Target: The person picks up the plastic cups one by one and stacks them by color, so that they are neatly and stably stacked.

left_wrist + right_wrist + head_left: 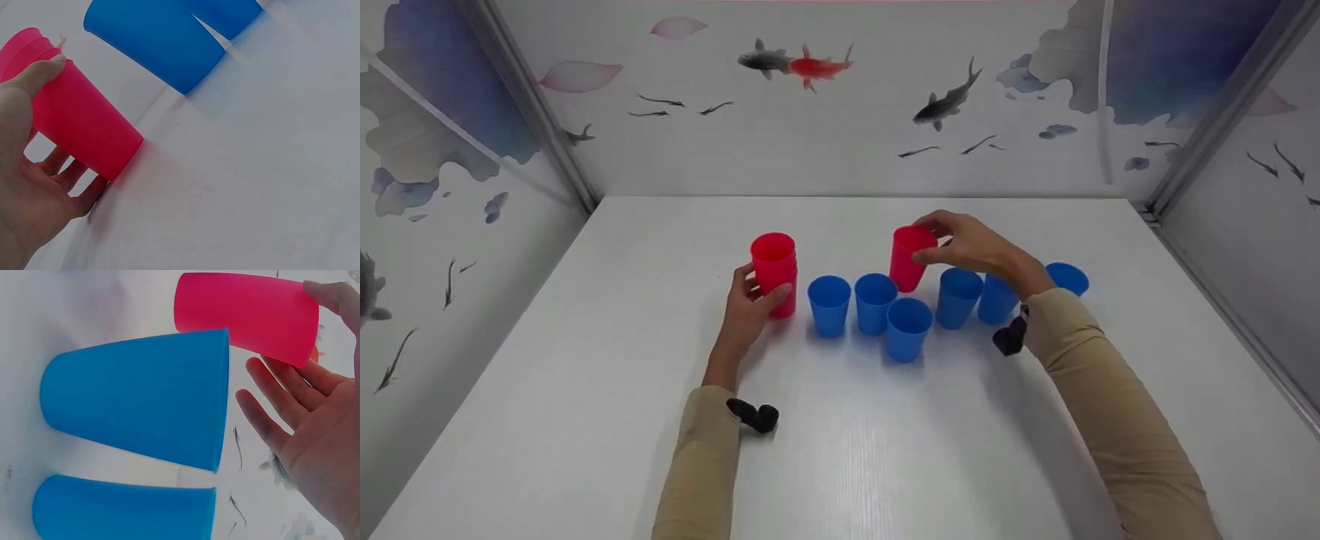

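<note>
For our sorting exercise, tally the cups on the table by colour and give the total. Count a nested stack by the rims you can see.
Red cups: 3, a nested stack of two in the left hand, one in the right hand.
Blue cups: 6.
Total: 9.

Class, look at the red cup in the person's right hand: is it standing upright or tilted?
Tilted. In the head view the red cup leans, its rim toward the right hand gripping it near the top, above the blue cups.
</note>
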The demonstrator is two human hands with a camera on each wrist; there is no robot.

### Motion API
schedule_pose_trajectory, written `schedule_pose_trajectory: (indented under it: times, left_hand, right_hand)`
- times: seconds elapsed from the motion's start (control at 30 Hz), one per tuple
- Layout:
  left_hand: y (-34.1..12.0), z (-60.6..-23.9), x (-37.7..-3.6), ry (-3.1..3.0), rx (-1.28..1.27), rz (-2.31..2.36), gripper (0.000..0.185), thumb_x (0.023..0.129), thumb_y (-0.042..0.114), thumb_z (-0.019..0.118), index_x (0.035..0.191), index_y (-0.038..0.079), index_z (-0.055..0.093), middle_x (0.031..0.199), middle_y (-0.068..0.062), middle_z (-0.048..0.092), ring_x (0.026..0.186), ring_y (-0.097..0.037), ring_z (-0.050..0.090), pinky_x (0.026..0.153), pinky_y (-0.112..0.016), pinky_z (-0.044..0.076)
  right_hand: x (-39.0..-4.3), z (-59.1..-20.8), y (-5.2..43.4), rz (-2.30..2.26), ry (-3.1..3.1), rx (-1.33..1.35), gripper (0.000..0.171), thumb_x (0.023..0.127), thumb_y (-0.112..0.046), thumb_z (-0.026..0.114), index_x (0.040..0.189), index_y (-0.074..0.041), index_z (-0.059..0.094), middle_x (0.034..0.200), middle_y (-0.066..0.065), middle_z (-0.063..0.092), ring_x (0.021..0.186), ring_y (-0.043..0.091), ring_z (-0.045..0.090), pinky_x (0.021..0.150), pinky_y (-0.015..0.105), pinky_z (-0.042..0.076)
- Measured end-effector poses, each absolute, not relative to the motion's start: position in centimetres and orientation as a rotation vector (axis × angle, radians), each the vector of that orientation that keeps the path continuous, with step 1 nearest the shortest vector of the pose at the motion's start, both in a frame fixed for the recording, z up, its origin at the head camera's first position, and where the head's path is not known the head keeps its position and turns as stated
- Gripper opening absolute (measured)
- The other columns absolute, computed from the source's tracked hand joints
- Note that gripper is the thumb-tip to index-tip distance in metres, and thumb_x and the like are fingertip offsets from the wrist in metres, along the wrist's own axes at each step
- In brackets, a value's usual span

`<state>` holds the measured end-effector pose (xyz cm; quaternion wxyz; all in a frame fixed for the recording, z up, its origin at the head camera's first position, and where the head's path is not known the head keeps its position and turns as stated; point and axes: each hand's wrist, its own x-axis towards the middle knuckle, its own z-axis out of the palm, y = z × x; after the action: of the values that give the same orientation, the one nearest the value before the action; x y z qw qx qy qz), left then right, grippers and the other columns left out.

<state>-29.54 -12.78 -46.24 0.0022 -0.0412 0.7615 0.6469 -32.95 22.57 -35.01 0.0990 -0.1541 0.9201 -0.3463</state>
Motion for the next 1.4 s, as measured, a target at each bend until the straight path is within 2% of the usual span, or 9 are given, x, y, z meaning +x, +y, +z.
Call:
schedule_pose_trajectory:
  times: [0.4,0.77,1.17,1.4]
  left_hand:
    - [-12.8,-46.2,-29.7,2.390,-0.155,2.007,0.088,0.083,0.039,0.081,0.152,0.025,0.028,0.153,-0.005,0.042,0.141,-0.025,0.040,0.113,-0.043,0.045]
    - [-12.8,-46.1,-29.6,2.386,-0.166,2.006,0.090,0.082,0.040,0.082,0.152,0.025,0.028,0.153,-0.004,0.043,0.141,-0.025,0.040,0.112,-0.042,0.046]
    - [-13.1,-46.0,-29.5,2.383,-0.204,1.998,0.091,0.082,0.039,0.082,0.153,0.027,0.027,0.153,-0.003,0.042,0.142,-0.024,0.039,0.113,-0.041,0.045]
    - [-12.9,-45.8,-29.8,2.395,-0.202,1.980,0.092,0.080,0.042,0.083,0.152,0.027,0.028,0.153,-0.002,0.042,0.142,-0.024,0.039,0.113,-0.042,0.046]
  right_hand:
    - [-33.0,-32.8,20.8,-1.246,2.772,-0.459,0.070,0.090,-0.037,0.072,0.149,-0.017,0.041,0.141,0.009,0.054,0.129,0.028,0.050,0.099,0.047,0.054]
    - [-32.7,-31.0,18.6,-1.449,2.746,-0.480,0.070,0.088,-0.032,0.075,0.148,-0.017,0.043,0.143,0.008,0.053,0.130,0.026,0.050,0.100,0.047,0.053]
    - [-31.5,-28.7,13.3,-1.583,2.696,-0.442,0.071,0.086,-0.037,0.077,0.145,-0.019,0.044,0.140,0.002,0.055,0.120,0.019,0.055,0.095,0.034,0.056]
    - [-31.0,-27.9,11.0,-1.661,2.628,-0.497,0.072,0.085,-0.033,0.079,0.146,-0.019,0.044,0.140,0.003,0.054,0.120,0.019,0.056,0.095,0.034,0.057]
